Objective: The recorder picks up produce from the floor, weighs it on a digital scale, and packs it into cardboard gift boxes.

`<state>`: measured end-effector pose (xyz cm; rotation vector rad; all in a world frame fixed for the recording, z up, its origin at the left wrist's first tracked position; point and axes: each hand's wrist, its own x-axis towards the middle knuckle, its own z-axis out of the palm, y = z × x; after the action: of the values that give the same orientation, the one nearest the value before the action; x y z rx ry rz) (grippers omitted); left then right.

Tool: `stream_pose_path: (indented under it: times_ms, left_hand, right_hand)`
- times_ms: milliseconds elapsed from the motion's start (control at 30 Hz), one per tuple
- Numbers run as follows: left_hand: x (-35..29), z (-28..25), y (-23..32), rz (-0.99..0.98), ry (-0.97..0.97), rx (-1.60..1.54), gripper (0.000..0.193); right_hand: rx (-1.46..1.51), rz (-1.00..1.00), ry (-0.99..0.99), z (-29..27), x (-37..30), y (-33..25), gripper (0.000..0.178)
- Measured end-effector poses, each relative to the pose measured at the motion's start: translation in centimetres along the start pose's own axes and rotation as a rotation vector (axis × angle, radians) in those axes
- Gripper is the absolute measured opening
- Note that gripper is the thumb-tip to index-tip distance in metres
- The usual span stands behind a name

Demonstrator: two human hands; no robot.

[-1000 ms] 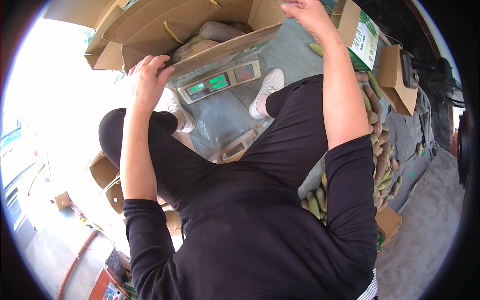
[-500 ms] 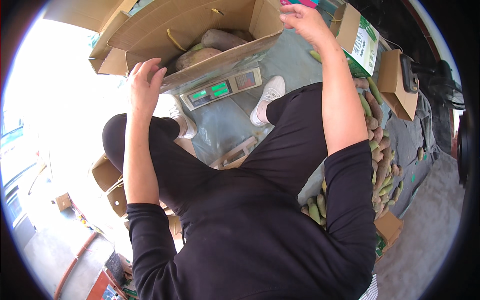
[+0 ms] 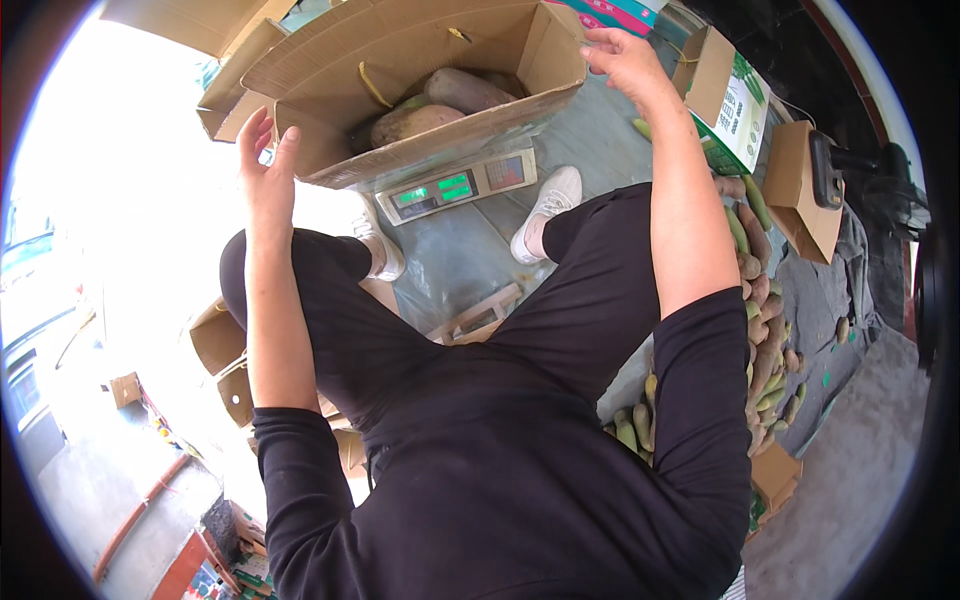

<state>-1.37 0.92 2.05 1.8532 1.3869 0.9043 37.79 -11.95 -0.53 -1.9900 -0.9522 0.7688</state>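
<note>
Nearest the camera: person's torso and both arms in black sleeves, legs in black, bent, knees apart; white shoes (image 3: 548,205) on grey-green floor sheet (image 3: 455,260). Small box-like item (image 3: 478,318) lies on the sheet btwn the legs. Right of the right leg: heap of brown tubers w/ green ones mixed in (image 3: 760,330), running down the sheet edge. Left hand (image 3: 266,165) is raised, fingers spread and straight, palm toward the cardboard box (image 3: 400,60); holds nothing, sits just beside the box's near-left corner, contact cannot be told. Right hand (image 3: 625,60) is up at the box's right flap, fingers loosely open, gripping nothing; touching or not, cannot tell. Box rests on a weighing scale (image 3: 458,185) w/ lit green displays facing the person. Inside box: several large brown tubers (image 3: 440,105) and a yellow strap. Farther right: green-and-white carton (image 3: 735,105), then open brown carton (image 3: 800,190).
</note>
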Motion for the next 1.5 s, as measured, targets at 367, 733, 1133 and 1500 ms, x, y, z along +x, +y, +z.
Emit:
stream_pose_path:
  times_ms: [367,733,1133,1500]
  left_hand:
    - [0.3,-1.8,0.8,-0.243,-0.054,-0.278,0.059]
    - [3.5,-4.2,1.4,-0.231,-0.187,-0.081,0.061]
    - [6.4,-2.0,-5.3,-0.075,-0.354,0.410,0.043]
    - [7.9,-1.6,-8.2,0.006,-0.328,0.394,0.040]
  right_hand:
    - [-0.029,0.030,-0.086,0.3,0.1,-0.7,0.049]
    - [-0.011,0.055,-0.087,0.1,0.3,-0.9,0.049]
    - [-0.028,0.083,-0.075,0.1,0.2,-0.8,0.049]
    - [-0.038,0.056,-0.086,0.1,0.3,-0.3,0.046]
